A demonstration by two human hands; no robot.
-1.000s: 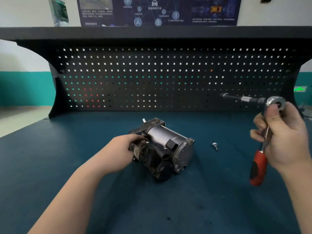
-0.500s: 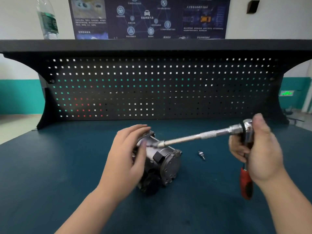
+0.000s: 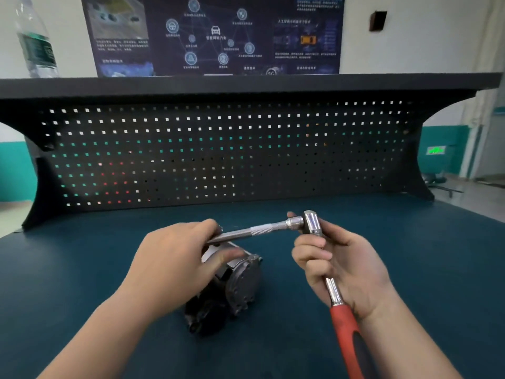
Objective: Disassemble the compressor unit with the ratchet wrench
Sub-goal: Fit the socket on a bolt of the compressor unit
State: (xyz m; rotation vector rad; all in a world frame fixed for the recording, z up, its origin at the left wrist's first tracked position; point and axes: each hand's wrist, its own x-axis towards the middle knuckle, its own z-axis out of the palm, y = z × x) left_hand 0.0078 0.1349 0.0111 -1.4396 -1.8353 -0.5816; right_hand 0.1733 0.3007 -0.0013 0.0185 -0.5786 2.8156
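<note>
Grey metal compressor unit (image 3: 235, 283) lies on dark teal bench top (image 3: 82, 269), centre. Left hand (image 3: 177, 258) at 9 o'clock of it, fingers wrapped over its top and the chrome extension bar (image 3: 254, 231). Right hand (image 3: 341, 266) at 3 o'clock clenches the red-handled chrome ratchet wrench (image 3: 332, 291) below its head. Clear plastic water bottle (image 3: 35, 42) on black shelf (image 3: 246, 83), 11 o'clock; contents unclear.

Grey metal compressor unit (image 3: 240, 280), cylindrical body with a round bolted end plate facing the camera's right, lies on its side on the dark blue surface (image 3: 82, 269); upper left part hidden. Chrome ratchet wrench with red grip (image 3: 332, 291): head raised above the unit, handle slanting down toward the viewer. Long chrome extension bar (image 3: 254, 231), knurled mid-section, runs leftward from the head to the unit's top; its far tip is hidden.
</note>
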